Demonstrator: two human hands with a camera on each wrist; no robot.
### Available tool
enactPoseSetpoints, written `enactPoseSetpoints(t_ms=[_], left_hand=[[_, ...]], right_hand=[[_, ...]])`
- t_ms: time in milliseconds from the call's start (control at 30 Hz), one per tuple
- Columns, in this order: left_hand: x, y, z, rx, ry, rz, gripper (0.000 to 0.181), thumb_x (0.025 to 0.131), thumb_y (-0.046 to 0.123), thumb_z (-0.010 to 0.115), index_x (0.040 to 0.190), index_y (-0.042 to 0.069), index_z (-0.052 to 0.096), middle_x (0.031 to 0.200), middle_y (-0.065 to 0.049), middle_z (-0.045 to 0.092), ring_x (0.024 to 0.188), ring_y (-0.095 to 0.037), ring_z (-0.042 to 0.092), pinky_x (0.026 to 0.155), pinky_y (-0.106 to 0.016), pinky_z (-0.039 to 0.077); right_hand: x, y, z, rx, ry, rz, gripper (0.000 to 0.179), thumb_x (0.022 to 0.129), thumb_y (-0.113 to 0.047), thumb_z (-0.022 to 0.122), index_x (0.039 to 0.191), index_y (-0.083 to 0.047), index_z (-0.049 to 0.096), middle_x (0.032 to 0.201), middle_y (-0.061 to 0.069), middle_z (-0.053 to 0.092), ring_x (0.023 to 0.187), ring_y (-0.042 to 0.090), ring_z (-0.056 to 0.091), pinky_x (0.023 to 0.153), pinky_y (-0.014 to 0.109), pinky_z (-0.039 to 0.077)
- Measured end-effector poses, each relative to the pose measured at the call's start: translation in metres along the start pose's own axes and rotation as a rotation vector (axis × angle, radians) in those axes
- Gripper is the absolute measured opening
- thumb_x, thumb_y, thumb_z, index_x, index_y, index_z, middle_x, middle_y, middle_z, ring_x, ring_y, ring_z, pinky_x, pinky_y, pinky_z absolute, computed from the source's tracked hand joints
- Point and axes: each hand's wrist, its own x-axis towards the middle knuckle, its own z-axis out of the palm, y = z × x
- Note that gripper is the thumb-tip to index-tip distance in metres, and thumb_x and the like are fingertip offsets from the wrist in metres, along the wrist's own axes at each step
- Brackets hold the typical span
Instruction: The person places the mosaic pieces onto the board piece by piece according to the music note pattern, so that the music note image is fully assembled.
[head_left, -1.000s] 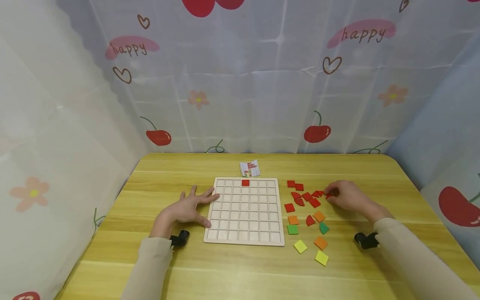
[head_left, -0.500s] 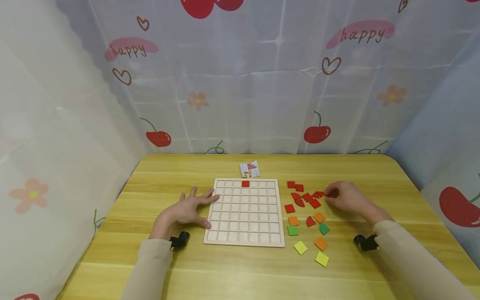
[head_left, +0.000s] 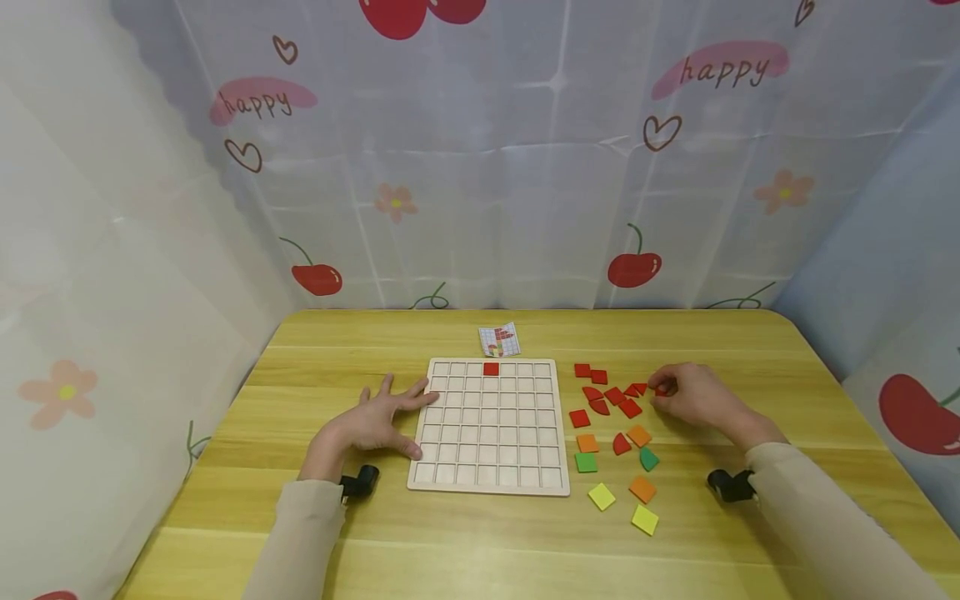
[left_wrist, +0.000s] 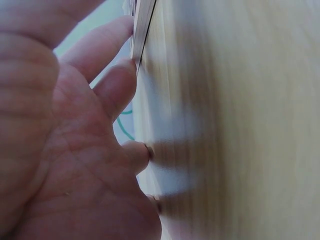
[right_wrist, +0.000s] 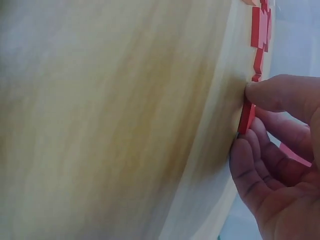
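Small flat red piece [right_wrist: 247, 116] pinched at yellow wood-grain worktop [head_left: 480, 542]

Right hand [head_left: 693, 396]: thumb and fingertips grip the piece, its outline partly hidden, just beside loose red tiles [head_left: 615, 396]. Left hand [head_left: 372, 421]: fingers spread, touching the left edge of the pale wooden grid board [head_left: 480, 490]. 1 red square tile [head_left: 491, 369] sits in its far row, 4th column. Printed paper card [head_left: 499, 340] beyond. 2 yellow square tiles [head_left: 602, 497] lie nearer the person.

The table [head_left: 480, 550] shows smooth, lightly glossy wood grain; the board [head_left: 488, 433] on it looks like matt wood; the tiles [head_left: 580, 418] at right look smooth; the far card [head_left: 499, 340] is paper; the far curtain [head_left: 495, 225] is creased, faintly shiny; the left sleeve [head_left: 300, 525] is matt cloth.
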Motion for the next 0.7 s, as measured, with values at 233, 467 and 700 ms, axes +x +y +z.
enactPoseSetpoints(t_ms=[233, 467, 700], left_hand=[[0.001, 0.0, 0.001, -0.003, 0.003, -0.005, 0.098, 0.073, 0.049, 0.089, 0.158, 0.038, 0.04, 0.173, 0.011, 0.016, 0.158, -0.044, -0.019, 0.118, -0.075, -0.015], [0.0, 0.001, 0.0, -0.008, 0.005, -0.001, 0.097, 0.074, 0.046, 0.089, 0.158, 0.035, 0.042, 0.173, 0.009, 0.017, 0.158, -0.045, -0.018, 0.118, -0.075, -0.015], [-0.001, 0.001, 0.0, -0.011, 0.005, 0.006, 0.097, 0.074, 0.045, 0.089, 0.158, 0.033, 0.041, 0.174, 0.006, 0.017, 0.157, -0.046, -0.019, 0.118, -0.075, -0.015]], right_hand=[[0.001, -0.003, -0.002, 0.028, 0.033, -0.005, 0.022, 0.089, -0.015, 0.077, 0.106, -0.001, 0.075, 0.093, 0.006, 0.073, 0.084, 0.018, 0.064, 0.075, 0.032, 0.054], [0.012, -0.011, -0.004, 0.051, 0.055, 0.006, 0.025, 0.092, -0.017, 0.075, 0.112, -0.002, 0.075, 0.096, 0.007, 0.074, 0.086, 0.018, 0.065, 0.076, 0.031, 0.053], [0.026, -0.037, 0.002, 0.12, 0.02, 0.006, 0.03, 0.094, -0.018, 0.073, 0.117, 0.0, 0.073, 0.1, 0.009, 0.073, 0.088, 0.02, 0.065, 0.075, 0.029, 0.055]])
